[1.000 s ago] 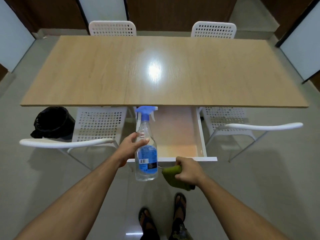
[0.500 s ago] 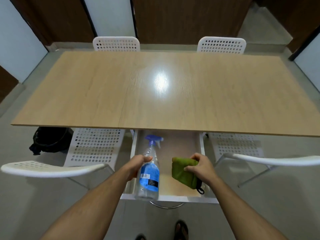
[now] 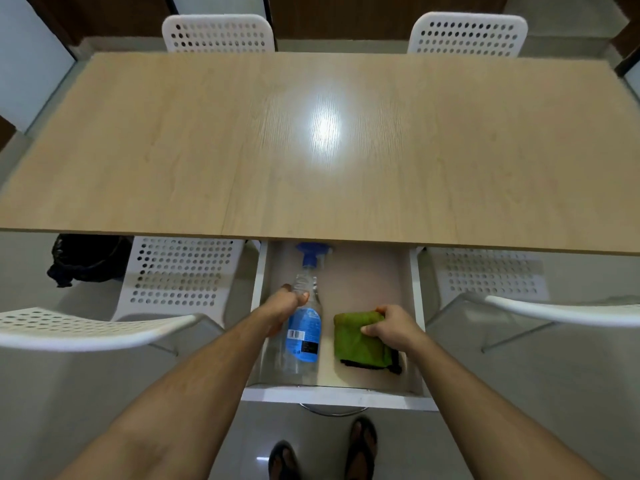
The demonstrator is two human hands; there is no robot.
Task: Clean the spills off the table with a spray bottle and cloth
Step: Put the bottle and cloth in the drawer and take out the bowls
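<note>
Spray bottle (image 3: 302, 336): clear plastic with a blue label and a blue trigger head, in the left part of the open drawer, its head pointing far and partly tucked under the bench edge.
Cloth (image 3: 360, 341): green, folded, with a dark edge at its near side, in the right part of the drawer, just beside the bottle and apart from it.
Left hand (image 3: 285, 306): fingers curled round the bottle's upper part, below the neck.
Right hand (image 3: 389, 327): fingers and thumb curled over the right side of the cloth, gripping it.
Drawer (image 3: 341, 396): white, pulled out toward the person from under the near edge of the bench, with a pale wood floor.
Bench (image 3: 173, 150): light wood top with a bright glare patch near its middle.
Chairs (image 3: 180, 275): white, with hole patterns; two at the far side, two at the near side flanking the drawer.
Black bag (image 3: 86, 258): on the floor, left, under the bench edge.
Feet (image 3: 360, 448): in dark sandals, on the floor near the drawer front.
</note>
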